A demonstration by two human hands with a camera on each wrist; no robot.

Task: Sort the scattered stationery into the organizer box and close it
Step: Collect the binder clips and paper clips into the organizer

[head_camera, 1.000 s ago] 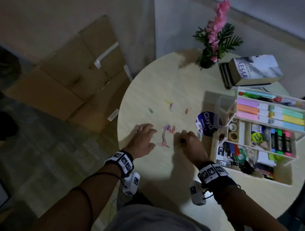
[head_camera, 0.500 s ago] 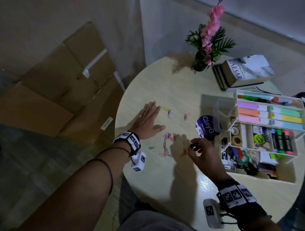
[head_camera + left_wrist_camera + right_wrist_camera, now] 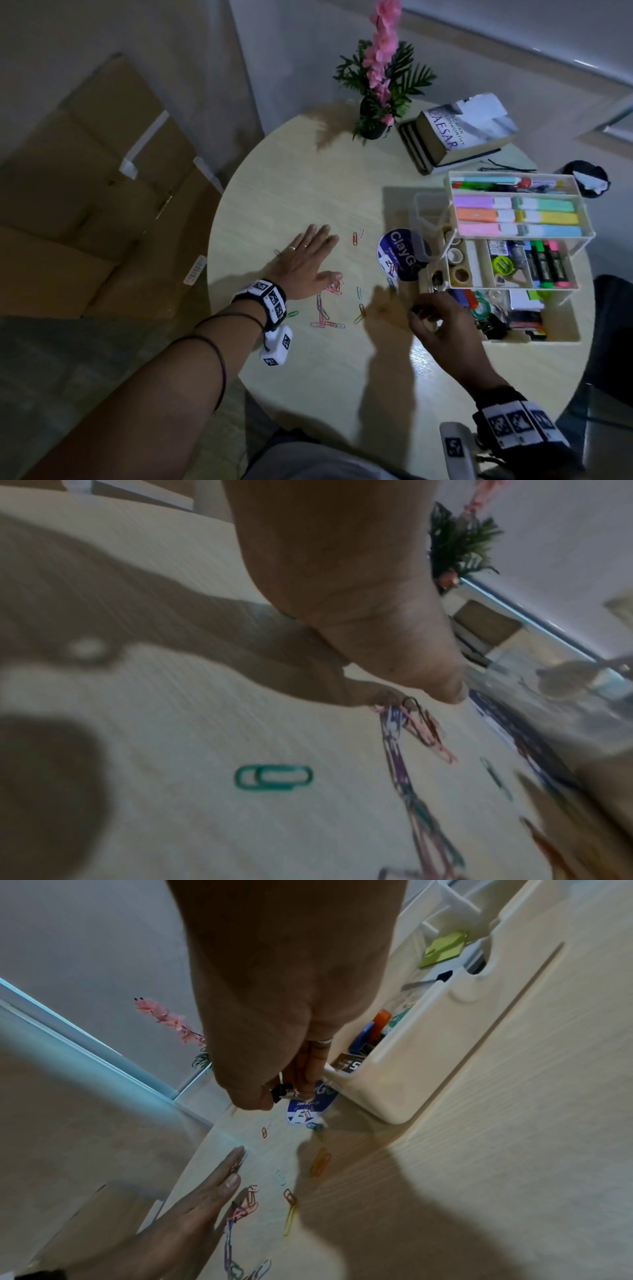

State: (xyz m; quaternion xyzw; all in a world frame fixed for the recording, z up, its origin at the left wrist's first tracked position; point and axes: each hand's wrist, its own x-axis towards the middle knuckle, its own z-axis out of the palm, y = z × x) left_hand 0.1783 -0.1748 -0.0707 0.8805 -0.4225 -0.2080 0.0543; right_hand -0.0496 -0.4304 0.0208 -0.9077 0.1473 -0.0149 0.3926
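Note:
Coloured paper clips (image 3: pixel 325 308) lie scattered on the round pale table (image 3: pixel 308 394), several linked in a chain (image 3: pixel 400 750). A green clip (image 3: pixel 274 776) lies alone near my left wrist. My left hand (image 3: pixel 325 257) lies flat on the table with straight fingers, its thumb beside the pink clips. My right hand (image 3: pixel 419 310) hovers at the front left corner of the open cream organizer box (image 3: pixel 568 329). In the right wrist view its thumb and fingers pinch a small black clip (image 3: pixel 282 1091) with a silver part. An orange and yellow clip (image 3: pixel 360 313) lies left of the right hand.
The raised top tray (image 3: pixel 587 219) holds pastel highlighters; the lower compartments hold tape rolls, markers and notes. A round blue ClayGo disc (image 3: pixel 399 255) lies against the box's left side. A potted pink flower (image 3: pixel 380 85) and stacked books (image 3: pixel 469 133) stand at the back. Cardboard boxes (image 3: pixel 102 192) lie on the floor at the left.
My left hand has reached forward over the table and flattened its fingers. My right hand has lifted off the clip pile and moved right toward the organizer with the small black clip.

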